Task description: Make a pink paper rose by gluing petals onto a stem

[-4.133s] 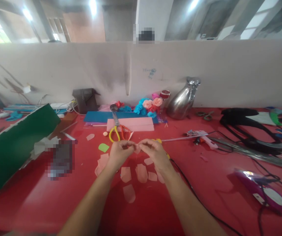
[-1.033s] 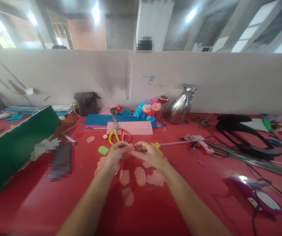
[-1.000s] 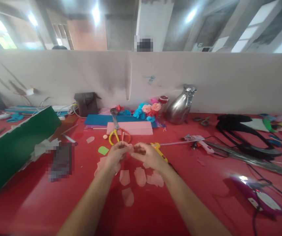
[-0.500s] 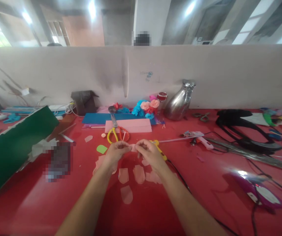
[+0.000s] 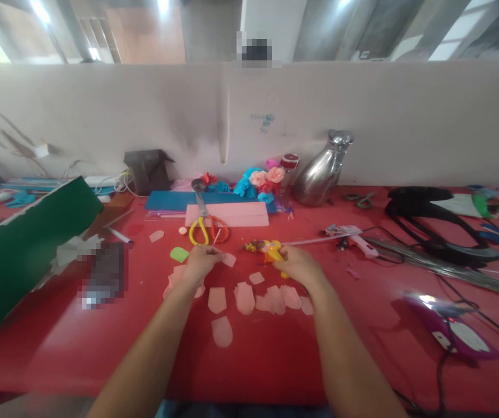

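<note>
Head view: petals (image 5: 244, 298) well inside table edge (image 5: 249, 397)

Had paper pieces (image 5: 244, 298) spread over the tabletop (image 5: 249, 371) on the near side, scissors (image 5: 204, 210) partly on a sheet (image 5: 243, 215) behind the left hand (image 5: 200, 261), a glue gun (image 5: 272, 251) at the right hand (image 5: 302, 266). Showed flowers (image 5: 258, 177) left of a jug (image 5: 320, 174) near the rear partition (image 5: 144, 110), a panel (image 5: 35, 255) far left.

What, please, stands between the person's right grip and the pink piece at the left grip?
The yellow glue gun does: the right grip is at its handle, and its nozzle points roughly toward the pink piece at the left grip. Between nozzle and piece, nothing visible stands.
</note>
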The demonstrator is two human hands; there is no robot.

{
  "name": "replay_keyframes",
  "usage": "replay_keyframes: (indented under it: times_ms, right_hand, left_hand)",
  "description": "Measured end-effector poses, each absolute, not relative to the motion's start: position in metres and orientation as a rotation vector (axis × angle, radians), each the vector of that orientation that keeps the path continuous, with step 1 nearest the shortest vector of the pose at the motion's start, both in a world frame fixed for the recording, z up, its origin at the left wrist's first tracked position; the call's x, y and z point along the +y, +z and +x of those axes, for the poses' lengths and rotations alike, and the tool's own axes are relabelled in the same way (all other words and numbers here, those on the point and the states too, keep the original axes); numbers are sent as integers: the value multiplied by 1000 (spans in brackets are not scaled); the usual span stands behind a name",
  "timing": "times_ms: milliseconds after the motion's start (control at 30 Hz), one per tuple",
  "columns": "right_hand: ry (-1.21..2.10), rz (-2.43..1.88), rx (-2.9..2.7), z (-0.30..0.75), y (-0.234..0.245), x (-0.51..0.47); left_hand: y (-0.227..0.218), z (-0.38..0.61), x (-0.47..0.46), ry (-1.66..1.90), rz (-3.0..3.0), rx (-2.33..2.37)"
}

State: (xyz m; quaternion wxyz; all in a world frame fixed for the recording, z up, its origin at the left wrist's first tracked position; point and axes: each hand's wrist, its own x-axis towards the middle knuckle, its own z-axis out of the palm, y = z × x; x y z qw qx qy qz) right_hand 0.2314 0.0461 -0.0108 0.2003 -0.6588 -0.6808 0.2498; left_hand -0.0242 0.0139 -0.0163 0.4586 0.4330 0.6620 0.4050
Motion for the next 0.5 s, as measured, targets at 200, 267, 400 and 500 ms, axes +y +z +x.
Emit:
replay_keyframes:
  times_ms: [200,267,400,500]
  right_hand:
    - [773,-1786,-1628,213,1,48]
    - [830,-1692,-1472,209,7,46]
    - [1337,-1341,-1362,208,21,35]
    - [1539,-1216,-1419,210,29,29]
  left_hand:
    - [-26,-26,17,952,1110,1700]
    - [-28,-26,18,952,1093,1687]
    - [-29,-27,20,932,1079,1679]
    - [-28,-27,20,934,1082,1685]
